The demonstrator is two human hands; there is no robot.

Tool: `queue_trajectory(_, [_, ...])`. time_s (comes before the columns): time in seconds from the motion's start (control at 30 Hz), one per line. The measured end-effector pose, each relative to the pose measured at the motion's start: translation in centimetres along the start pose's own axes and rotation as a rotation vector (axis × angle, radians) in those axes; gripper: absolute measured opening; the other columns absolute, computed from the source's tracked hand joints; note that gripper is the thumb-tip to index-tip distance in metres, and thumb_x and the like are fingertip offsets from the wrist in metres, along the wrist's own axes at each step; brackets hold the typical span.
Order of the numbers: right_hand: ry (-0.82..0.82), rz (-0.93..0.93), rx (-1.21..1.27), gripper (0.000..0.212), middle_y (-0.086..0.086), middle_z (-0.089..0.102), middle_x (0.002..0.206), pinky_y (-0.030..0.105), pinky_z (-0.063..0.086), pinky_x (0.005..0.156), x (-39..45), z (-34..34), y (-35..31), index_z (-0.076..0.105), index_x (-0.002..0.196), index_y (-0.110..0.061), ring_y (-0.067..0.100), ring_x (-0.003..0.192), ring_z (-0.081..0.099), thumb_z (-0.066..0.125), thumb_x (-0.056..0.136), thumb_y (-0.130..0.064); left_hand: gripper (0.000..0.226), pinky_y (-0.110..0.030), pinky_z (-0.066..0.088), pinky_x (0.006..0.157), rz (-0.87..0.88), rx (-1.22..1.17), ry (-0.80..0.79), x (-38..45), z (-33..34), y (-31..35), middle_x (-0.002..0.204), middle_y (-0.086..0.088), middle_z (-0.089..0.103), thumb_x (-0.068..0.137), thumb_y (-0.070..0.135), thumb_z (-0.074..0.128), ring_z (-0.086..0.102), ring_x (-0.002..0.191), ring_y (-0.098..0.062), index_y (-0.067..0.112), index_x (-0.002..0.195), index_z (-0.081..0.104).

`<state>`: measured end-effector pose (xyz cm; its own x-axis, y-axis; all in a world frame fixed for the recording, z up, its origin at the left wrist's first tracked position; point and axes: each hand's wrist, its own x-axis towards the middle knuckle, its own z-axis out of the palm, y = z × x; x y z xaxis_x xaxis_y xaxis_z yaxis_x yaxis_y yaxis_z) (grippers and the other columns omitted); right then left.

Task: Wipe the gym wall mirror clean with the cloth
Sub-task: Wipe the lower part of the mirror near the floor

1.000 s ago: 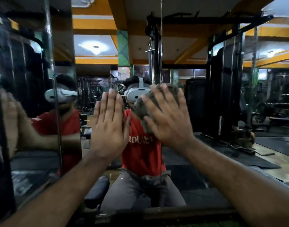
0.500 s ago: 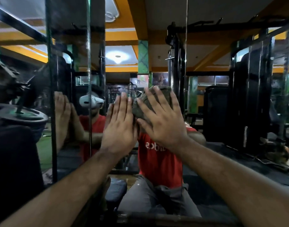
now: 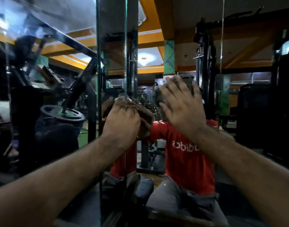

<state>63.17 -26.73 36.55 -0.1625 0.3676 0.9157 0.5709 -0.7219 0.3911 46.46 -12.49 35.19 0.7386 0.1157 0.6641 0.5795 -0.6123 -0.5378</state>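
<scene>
The wall mirror [image 3: 181, 38] fills the view ahead, and a vertical seam [image 3: 125, 63] joins its panels. My right hand [image 3: 179, 107] is spread flat and presses a grey cloth [image 3: 187, 78] against the glass at about head height. The cloth shows only at my fingertips and beside my thumb, and it is motion-blurred. My left hand [image 3: 122, 118] holds nothing. Its fingers are bent and its fingertips rest on the glass at the seam. The mirror reflects a seated person in a red shirt and both of my hands.
A black plate-loaded gym machine [image 3: 26, 95] with a weight plate [image 3: 63, 113] stands close on the left, beside the mirror's edge. A black padded bench [image 3: 144, 185] lies low in the centre. Dark cable machines appear in the reflection at right.
Both hands and my view have shifted left along the mirror. My left hand went from flat on the glass to bent fingers at the seam. The cloth stays under my right hand.
</scene>
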Motion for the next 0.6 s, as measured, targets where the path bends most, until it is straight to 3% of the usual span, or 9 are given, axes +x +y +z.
queue_trajectory(0.07, [-0.023, -0.017, 0.006, 0.047, 0.009, 0.04, 0.165, 0.062, 0.009, 0.124, 0.0, 0.6, -2.4, 0.05, 0.148, -0.025, 0.031, 0.155, 0.029, 0.044, 0.105, -0.044, 0.052, -0.052, 0.012, 0.125, -0.004, 0.079, -0.035, -0.2, -1.0, -0.4, 0.149, -0.02, 0.047, 0.1, 0.035, 0.043, 0.036, 0.143, -0.037, 0.007, 0.143, 0.047])
queue_trajectory(0.17, [-0.12, -0.337, 0.028, 0.04, 0.01, 0.046, 0.161, 0.068, 0.017, 0.123, -0.2, 1.3, -3.8, 0.06, 0.135, -0.027, 0.033, 0.154, 0.033, 0.042, 0.105, -0.044, 0.057, -0.052, 0.011, 0.125, 0.005, 0.196, -0.035, -0.6, -1.5, -1.6, 0.157, -0.028, 0.032, 0.104, 0.03, 0.038, 0.024, 0.148, -0.042, -0.002, 0.151, 0.034])
queue_trajectory(0.2, [-0.115, -0.355, 0.028, 0.042, 0.01, 0.047, 0.16, 0.068, 0.016, 0.123, 0.5, 1.1, -3.3, 0.061, 0.134, -0.026, 0.033, 0.154, 0.034, 0.039, 0.104, -0.045, 0.058, -0.052, 0.01, 0.125, 0.034, 0.234, -0.03, -0.8, -1.4, -1.9, 0.158, -0.029, 0.028, 0.105, 0.028, 0.037, 0.022, 0.149, -0.043, -0.004, 0.152, 0.031])
queue_trajectory(0.33, [-0.084, -0.059, -0.019, 0.052, 0.011, 0.035, 0.167, 0.068, 0.013, 0.123, 2.1, 0.7, -4.7, 0.052, 0.149, -0.025, 0.035, 0.157, 0.024, 0.042, 0.101, -0.041, 0.059, -0.054, 0.009, 0.125, 0.137, 0.352, -0.038, -1.5, -1.0, -2.5, 0.16, -0.032, 0.022, 0.106, 0.027, 0.029, 0.017, 0.151, -0.045, -0.008, 0.153, 0.024])
queue_trajectory(0.43, [-0.186, -0.306, -0.002, 0.06, 0.009, 0.032, 0.169, 0.068, 0.012, 0.124, 0.9, 1.9, -7.6, 0.045, 0.156, -0.025, 0.032, 0.159, 0.021, 0.05, 0.098, -0.041, 0.058, -0.054, 0.004, 0.125, 0.137, 0.342, -0.02, -2.0, -1.1, -2.5, 0.16, -0.033, 0.02, 0.106, 0.025, 0.024, 0.016, 0.151, -0.045, -0.01, 0.152, 0.024])
queue_trajectory(0.5, [-0.155, -0.35, 0.022, 0.059, 0.008, 0.038, 0.166, 0.068, 0.014, 0.123, 1.2, 2.2, -6.9, 0.051, 0.152, -0.025, 0.03, 0.157, 0.026, 0.055, 0.096, -0.043, 0.058, -0.053, 0.002, 0.124, 0.137, 0.335, -0.014, -2.4, -1.3, -2.5, 0.161, -0.033, 0.018, 0.106, 0.025, 0.023, 0.014, 0.151, -0.044, -0.01, 0.153, 0.022])
queue_trajectory(0.6, [-0.084, -0.061, 0.042, 0.055, 0.009, 0.04, 0.165, 0.067, 0.017, 0.122, 0.9, 1.9, -7.2, 0.05, 0.151, -0.024, 0.032, 0.156, 0.026, 0.052, 0.1, -0.044, 0.06, -0.054, 0.002, 0.125, 0.139, 0.346, 0.001, -2.7, -1.0, -2.5, 0.161, -0.031, 0.019, 0.104, 0.029, 0.027, 0.013, 0.152, -0.044, -0.007, 0.153, 0.024])
